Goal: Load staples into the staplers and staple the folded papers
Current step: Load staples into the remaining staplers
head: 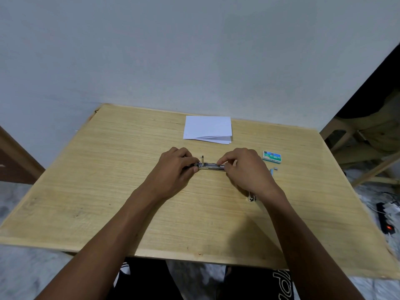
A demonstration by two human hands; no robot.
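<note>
A small metal stapler lies opened flat in the middle of the wooden table, its staple channel facing up. My left hand grips its left end with curled fingers and thumb. My right hand pinches its right end, fingertips on the channel. A stack of folded white papers lies beyond the hands. A green and white staple box sits to the right. A second metal stapler peeks out from under my right wrist, mostly hidden.
A small light blue piece lies by my right hand, near the staple box. The table's far edge meets a pale wall. A wooden stool stands at the right, and a power strip lies on the floor.
</note>
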